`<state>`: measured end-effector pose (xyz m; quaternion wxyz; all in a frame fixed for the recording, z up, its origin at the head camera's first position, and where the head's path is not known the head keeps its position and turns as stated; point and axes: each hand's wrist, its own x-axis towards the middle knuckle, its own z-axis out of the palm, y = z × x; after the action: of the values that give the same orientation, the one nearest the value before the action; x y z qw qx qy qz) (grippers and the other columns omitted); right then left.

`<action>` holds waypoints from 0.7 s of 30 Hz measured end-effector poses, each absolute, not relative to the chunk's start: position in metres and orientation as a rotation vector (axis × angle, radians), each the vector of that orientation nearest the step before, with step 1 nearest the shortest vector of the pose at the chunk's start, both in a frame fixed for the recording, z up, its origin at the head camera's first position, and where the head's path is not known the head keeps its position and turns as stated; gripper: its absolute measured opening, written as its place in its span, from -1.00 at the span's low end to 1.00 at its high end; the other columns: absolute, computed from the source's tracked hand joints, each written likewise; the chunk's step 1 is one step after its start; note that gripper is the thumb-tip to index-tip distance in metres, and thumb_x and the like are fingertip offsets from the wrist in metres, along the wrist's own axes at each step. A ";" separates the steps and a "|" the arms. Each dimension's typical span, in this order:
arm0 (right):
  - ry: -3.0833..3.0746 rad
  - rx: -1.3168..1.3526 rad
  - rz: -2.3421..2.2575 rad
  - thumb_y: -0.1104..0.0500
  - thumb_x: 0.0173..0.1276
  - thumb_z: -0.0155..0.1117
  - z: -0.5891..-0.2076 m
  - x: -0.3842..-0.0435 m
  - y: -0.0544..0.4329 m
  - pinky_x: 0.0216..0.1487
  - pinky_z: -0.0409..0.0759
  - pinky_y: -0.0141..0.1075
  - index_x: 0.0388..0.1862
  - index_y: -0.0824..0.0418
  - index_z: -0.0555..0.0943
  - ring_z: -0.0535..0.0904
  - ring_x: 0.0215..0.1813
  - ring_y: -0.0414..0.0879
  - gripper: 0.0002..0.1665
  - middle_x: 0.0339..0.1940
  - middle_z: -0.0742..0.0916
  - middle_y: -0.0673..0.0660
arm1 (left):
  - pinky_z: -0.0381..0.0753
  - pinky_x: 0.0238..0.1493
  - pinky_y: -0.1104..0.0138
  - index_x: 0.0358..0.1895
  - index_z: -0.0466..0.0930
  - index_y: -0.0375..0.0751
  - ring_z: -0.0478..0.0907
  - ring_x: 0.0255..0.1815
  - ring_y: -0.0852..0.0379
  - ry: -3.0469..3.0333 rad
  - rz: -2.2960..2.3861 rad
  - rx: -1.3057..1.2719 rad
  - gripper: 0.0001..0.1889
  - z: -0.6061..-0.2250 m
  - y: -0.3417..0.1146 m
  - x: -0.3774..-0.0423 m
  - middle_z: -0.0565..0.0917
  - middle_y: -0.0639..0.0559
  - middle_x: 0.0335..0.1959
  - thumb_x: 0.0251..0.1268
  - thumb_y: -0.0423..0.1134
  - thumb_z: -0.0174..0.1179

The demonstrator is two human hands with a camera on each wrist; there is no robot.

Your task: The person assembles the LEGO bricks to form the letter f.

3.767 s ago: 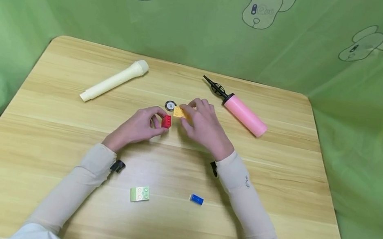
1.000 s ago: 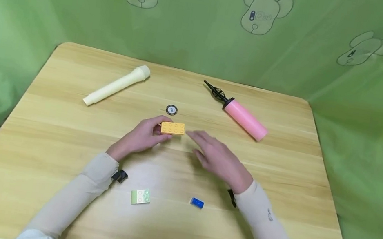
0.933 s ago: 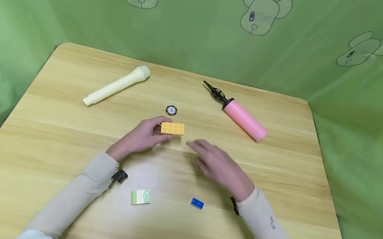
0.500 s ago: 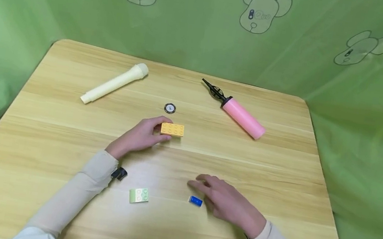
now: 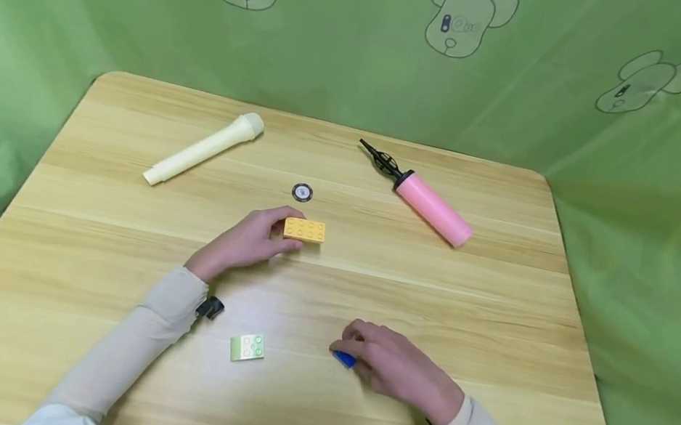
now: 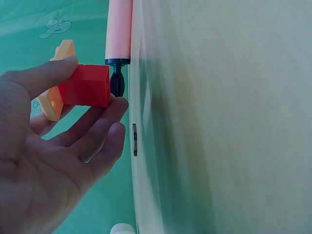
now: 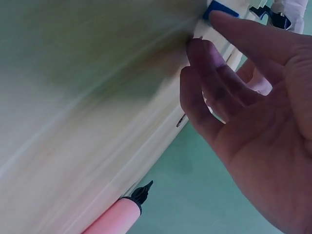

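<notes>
With your left hand you hold the red brick above the desk, thumb and fingers on its opposite sides, likely so the yellow brick on top stays steady with its studs facing up, uncovered. Your right hand has its fingers drawn narrow about the blue brick near the front, a fingertip pinch that seems to suit so small a piece; you cannot tell whether it is off the desk. Only the head view shows the yellow studs and the green brick, lying apart between your forearms. The left wrist view alone reveals the red brick beneath the yellow; the right wrist view shows your thumb at the blue one.
</notes>
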<state>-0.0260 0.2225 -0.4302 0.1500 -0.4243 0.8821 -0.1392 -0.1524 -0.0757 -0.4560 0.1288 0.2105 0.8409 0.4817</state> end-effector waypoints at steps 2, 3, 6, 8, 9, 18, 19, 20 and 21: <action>2.545 -1.202 -0.415 0.24 0.33 0.41 -0.428 -0.030 0.221 -0.07 0.64 -0.34 0.13 0.10 0.68 0.57 -0.10 -0.21 -0.62 -0.01 0.64 -0.03 | 0.64 -0.14 0.26 0.27 0.51 -0.15 0.60 -0.16 0.08 2.416 1.431 0.609 -0.52 -0.456 -0.073 -0.152 0.67 0.00 -0.08 0.32 -0.19 0.36; 2.558 -1.190 -0.425 0.20 0.34 0.41 -0.425 -0.033 0.218 -0.04 0.65 -0.32 0.14 0.13 0.67 0.58 -0.08 -0.20 -0.62 0.00 0.65 -0.02 | 0.65 -0.12 0.26 0.27 0.51 -0.16 0.61 -0.14 0.08 2.402 1.445 0.605 -0.51 -0.456 -0.072 -0.152 0.68 -0.01 -0.07 0.31 -0.20 0.36; 2.622 -1.137 -0.488 0.16 0.35 0.41 -0.412 -0.049 0.208 0.09 0.64 -0.27 0.22 0.20 0.62 0.61 0.04 -0.16 -0.54 0.08 0.66 0.02 | 0.68 -0.09 0.28 0.27 0.51 -0.18 0.64 -0.11 0.07 2.367 1.488 0.590 -0.51 -0.456 -0.068 -0.152 0.68 -0.03 -0.05 0.30 -0.22 0.37; 2.674 -1.129 -0.536 0.20 0.34 0.42 -0.402 -0.063 0.198 0.11 0.64 -0.25 0.27 0.24 0.58 0.63 0.06 -0.11 -0.48 0.11 0.66 0.07 | 0.69 -0.09 0.29 0.27 0.50 -0.21 0.65 -0.11 0.05 2.354 1.502 0.585 -0.51 -0.455 -0.068 -0.151 0.68 -0.05 -0.05 0.30 -0.24 0.37; 2.702 -1.127 -0.554 0.22 0.33 0.42 -0.397 -0.070 0.193 0.10 0.65 -0.27 0.29 0.24 0.57 0.63 0.05 -0.10 -0.45 0.13 0.65 0.08 | 0.69 -0.10 0.29 0.26 0.50 -0.23 0.66 -0.12 0.05 2.352 1.505 0.587 -0.51 -0.454 -0.067 -0.151 0.68 -0.07 -0.05 0.30 -0.26 0.36; 2.824 -1.153 -0.675 0.23 0.36 0.38 -0.374 -0.123 0.165 -0.27 0.62 -0.39 0.30 0.29 0.55 0.61 -0.23 -0.11 -0.46 0.10 0.62 0.11 | 0.69 -0.09 0.28 0.24 0.52 -0.22 0.65 -0.13 0.07 2.360 1.491 0.616 -0.54 -0.452 -0.067 -0.149 0.69 -0.06 -0.07 0.32 -0.23 0.36; 2.819 -1.146 -0.680 0.22 0.37 0.37 -0.374 -0.127 0.162 -0.26 0.62 -0.38 0.30 0.28 0.55 0.61 -0.22 -0.10 -0.47 0.10 0.61 0.11 | 0.69 -0.10 0.28 0.24 0.53 -0.22 0.65 -0.14 0.07 2.366 1.489 0.612 -0.54 -0.452 -0.068 -0.149 0.69 -0.05 -0.08 0.32 -0.23 0.36; 2.814 -1.140 -0.680 0.22 0.38 0.36 -0.374 -0.130 0.160 -0.26 0.63 -0.38 0.31 0.27 0.54 0.60 -0.22 -0.12 -0.47 0.10 0.61 0.10 | 0.69 -0.11 0.27 0.24 0.53 -0.22 0.65 -0.15 0.07 2.371 1.489 0.613 -0.54 -0.452 -0.069 -0.149 0.69 -0.06 -0.08 0.32 -0.23 0.36; 2.807 -1.136 -0.674 0.21 0.39 0.36 -0.375 -0.134 0.159 -0.25 0.62 -0.38 0.31 0.26 0.54 0.58 -0.22 -0.14 -0.47 0.10 0.61 0.09 | 0.69 -0.12 0.27 0.25 0.52 -0.22 0.65 -0.16 0.07 2.377 1.488 0.616 -0.54 -0.451 -0.069 -0.149 0.68 -0.06 -0.09 0.32 -0.23 0.36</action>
<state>-0.1336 0.1587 -0.3748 0.0198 -0.3662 0.9046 -0.2172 -0.1490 -0.0688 -0.4513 0.1349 0.2126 0.8203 0.5135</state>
